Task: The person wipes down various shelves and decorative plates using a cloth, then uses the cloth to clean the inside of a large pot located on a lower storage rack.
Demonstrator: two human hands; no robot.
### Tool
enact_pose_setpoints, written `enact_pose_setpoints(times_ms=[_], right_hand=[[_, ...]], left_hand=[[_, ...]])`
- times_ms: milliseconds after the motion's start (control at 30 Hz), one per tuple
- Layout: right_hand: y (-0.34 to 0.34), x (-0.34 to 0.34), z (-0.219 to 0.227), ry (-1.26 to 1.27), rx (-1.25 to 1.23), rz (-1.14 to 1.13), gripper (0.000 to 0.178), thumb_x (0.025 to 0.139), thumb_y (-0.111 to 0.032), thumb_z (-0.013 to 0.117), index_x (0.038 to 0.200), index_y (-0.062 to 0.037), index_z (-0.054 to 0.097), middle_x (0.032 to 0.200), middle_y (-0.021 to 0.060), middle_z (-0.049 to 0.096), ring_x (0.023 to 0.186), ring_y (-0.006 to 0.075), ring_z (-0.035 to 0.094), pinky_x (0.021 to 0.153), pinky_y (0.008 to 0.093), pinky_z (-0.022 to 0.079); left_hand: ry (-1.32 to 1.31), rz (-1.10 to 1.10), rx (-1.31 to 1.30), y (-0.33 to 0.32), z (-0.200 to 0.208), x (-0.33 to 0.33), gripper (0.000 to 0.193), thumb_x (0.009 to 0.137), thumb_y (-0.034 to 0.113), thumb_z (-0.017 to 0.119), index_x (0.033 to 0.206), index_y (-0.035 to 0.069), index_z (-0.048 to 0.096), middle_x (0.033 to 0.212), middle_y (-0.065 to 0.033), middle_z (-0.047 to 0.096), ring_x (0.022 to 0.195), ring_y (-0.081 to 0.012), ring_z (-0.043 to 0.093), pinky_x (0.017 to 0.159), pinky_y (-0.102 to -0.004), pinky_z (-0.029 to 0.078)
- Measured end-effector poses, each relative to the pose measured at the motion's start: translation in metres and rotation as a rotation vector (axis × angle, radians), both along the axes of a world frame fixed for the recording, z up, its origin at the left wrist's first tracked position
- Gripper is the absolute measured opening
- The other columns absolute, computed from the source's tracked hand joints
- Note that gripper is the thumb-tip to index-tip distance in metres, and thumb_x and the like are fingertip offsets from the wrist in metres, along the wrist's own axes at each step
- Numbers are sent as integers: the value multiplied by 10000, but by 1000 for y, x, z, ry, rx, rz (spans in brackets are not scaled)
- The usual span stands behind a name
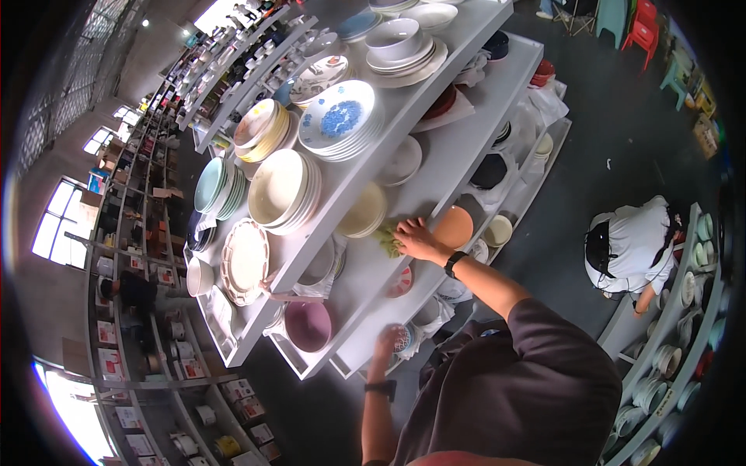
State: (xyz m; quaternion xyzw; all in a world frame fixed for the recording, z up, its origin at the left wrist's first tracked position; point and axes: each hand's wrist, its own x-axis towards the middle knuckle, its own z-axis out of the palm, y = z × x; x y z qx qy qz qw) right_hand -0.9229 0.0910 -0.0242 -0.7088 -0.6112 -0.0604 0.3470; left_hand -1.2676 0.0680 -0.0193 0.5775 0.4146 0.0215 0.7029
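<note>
My right hand [420, 239] reaches over a middle shelf [435, 167] of the grey display rack, with its fingers closed on a green cloth [386, 240]. The cloth touches the shelf beside a stack of cream plates [363, 211]. An orange bowl [454, 227] stands just right of this hand, and a red-and-white patterned dish [400, 282] lies nearer me. Lower down, my left hand [385, 342] is smeared by motion, so its fingers cannot be read. It is next to a small blue-and-red patterned bowl [402, 339] on a lower shelf.
On the top shelf [342, 186] stand cream bowls [278, 188], blue-flowered plates [339, 116] and a scalloped platter [245, 262]. A purple bowl [308, 326] sits near a shelf corner. At right, a person in white [631, 247] bends toward another rack. Chairs [642, 31] stand at the back.
</note>
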Motion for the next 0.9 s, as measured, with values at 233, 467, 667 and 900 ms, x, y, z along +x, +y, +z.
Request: enact_pose_setpoints(times_ms=[233, 467, 667, 900], right_hand=[[-17, 102, -2, 11, 8, -54, 291, 691, -298, 704, 909, -124, 622, 960, 52, 525, 973, 252, 500, 818, 439, 376], [-15, 162, 11, 78, -43, -161, 284, 718, -372, 651, 823, -113, 694, 896, 71, 592, 930, 261, 574, 791, 430, 457], [18, 156, 9, 252, -25, -425, 321, 758, -371, 584, 664, -85, 696, 817, 96, 653, 906, 285, 604, 809, 435, 470], [4, 159, 3, 122, 55, -517, 327, 746, -352, 565, 582, -83, 652, 717, 88, 612, 817, 259, 586, 743, 386, 451]], left_hand=[[-92, 183, 350, 37, 49, 91, 220, 920, 161, 514, 1030, 4, 622, 888, -69, 669, 819, -158, 646, 727, -295, 500], [244, -90, 940, 66, 46, 134, 197, 929, 188, 524, 997, 30, 622, 891, -115, 639, 842, -224, 623, 780, -331, 477], [317, -482, 1275, 105, 37, 141, 246, 952, 217, 463, 899, 11, 586, 904, -234, 618, 815, -389, 587, 717, -471, 454], [501, -275, 1328, 116, -6, 150, 293, 933, 191, 485, 705, 17, 542, 693, -219, 586, 594, -414, 539, 546, -511, 397]])
